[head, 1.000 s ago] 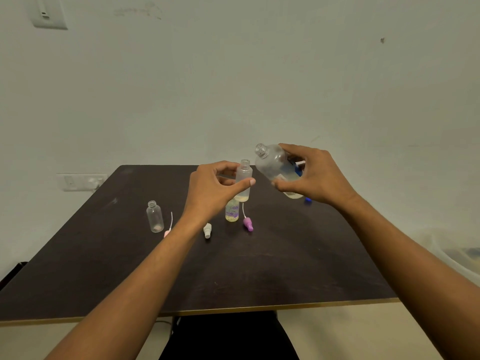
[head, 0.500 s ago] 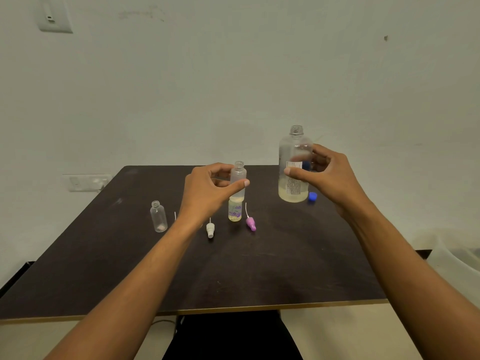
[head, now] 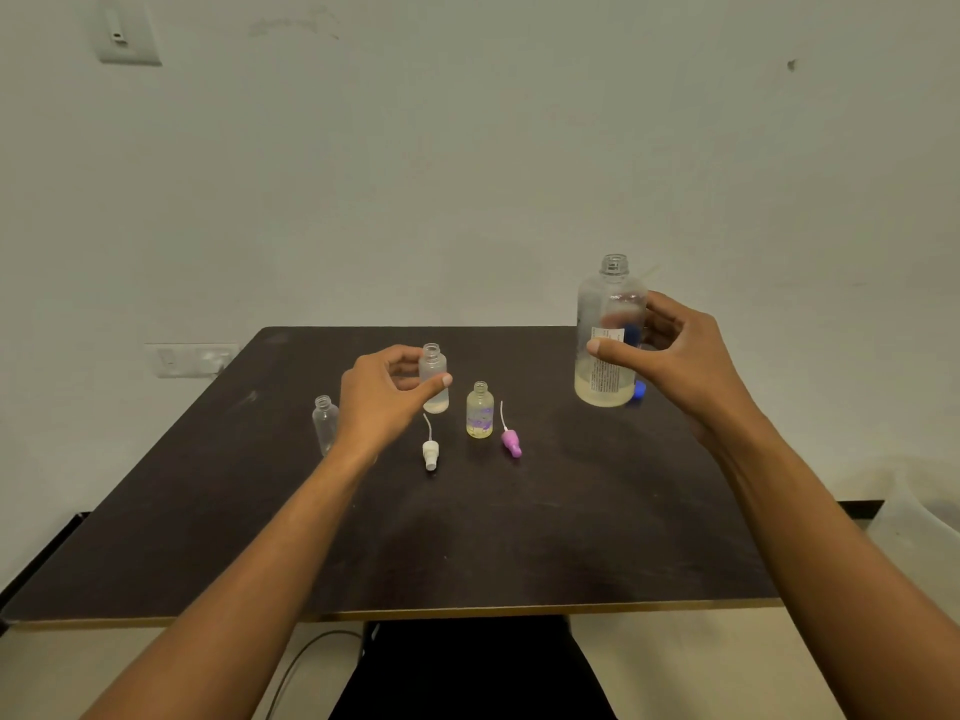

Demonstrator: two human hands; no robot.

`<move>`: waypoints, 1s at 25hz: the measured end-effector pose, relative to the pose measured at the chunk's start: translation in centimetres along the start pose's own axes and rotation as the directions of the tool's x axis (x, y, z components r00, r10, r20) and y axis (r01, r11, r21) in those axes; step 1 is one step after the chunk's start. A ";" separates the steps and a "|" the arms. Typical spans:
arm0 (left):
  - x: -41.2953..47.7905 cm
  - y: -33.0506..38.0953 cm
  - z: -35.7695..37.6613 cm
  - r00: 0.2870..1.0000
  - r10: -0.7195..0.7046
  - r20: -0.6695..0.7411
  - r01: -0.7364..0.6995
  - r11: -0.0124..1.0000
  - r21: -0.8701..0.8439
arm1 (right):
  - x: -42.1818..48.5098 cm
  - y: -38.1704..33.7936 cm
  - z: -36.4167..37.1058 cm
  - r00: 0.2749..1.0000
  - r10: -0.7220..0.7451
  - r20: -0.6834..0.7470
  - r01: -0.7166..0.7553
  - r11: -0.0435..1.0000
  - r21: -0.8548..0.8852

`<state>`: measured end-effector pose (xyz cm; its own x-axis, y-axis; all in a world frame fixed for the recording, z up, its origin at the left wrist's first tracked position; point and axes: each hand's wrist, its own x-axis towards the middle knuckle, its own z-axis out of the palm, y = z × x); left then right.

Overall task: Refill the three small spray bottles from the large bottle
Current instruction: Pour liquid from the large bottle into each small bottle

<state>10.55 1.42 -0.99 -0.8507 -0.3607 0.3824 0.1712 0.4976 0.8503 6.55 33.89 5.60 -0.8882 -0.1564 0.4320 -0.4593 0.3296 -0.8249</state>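
I see the left hand [head: 387, 394], centre-left of the frame, curled round a small uncapped spray bottle [head: 434, 377]: thumb tip pressed on its front, fingers behind. The bottle is upright and holds a shallow layer of pale liquid; its base sits at or just above the dark table [head: 545, 537], and I cannot tell which.

The right hand [head: 675, 366], centre-right, is half open around the large bottle [head: 605, 335]. The thumb lies on the printed label; the fingers curve behind the body, seen through the clear plastic. The bottle stands upright, uncapped, with yellowish liquid in its lowest part. Whether the grip is firm or only a loose touch, I cannot tell.

A blue cap [head: 639, 390] shows just behind the large bottle's base, partly hidden by it.

Between the hands stands a second small bottle [head: 479, 411], open, yellowish with purple print. A purple spray head [head: 510, 442] lies just right of it, a white spray head [head: 430, 453] lower left of it, each with a thin tube.

A third small bottle [head: 324, 420], clear, stands left of the left wrist, partly covered by it.
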 end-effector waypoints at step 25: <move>1.3 -8.1 1.2 0.976 -0.219 0.020 0.215 0.970 0.114 | -1.4 2.3 -0.5 1.000 -0.001 0.021 0.001 1.000 -0.025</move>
<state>7.48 -2.08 -7.82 -0.8773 -0.4450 0.1800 -0.0735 0.4951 0.8657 6.73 35.35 3.33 -0.8879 -0.1762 0.4249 -0.4600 0.3529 -0.8148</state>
